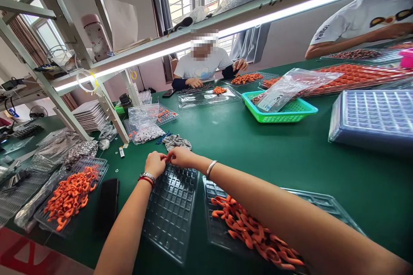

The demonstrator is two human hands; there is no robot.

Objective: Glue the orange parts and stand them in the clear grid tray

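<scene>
Pinching together, the left hand (pixel 155 163) and right hand (pixel 181 157) close their grip on a small part too tiny to identify, above the far end of a clear compartmented plastic tray (pixel 171 210); orange hook-shaped pieces (pixel 254 234) lie right, on the green surface (pixel 258 150).

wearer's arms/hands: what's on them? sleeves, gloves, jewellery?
Both forearms are bare: no sleeves in view and no gloves. The left hand has a silver metal watch at the wrist, with a thin red cord right behind it. The right hand has a plain silver bangle on the wrist. No rings or markings can be made out.
</scene>
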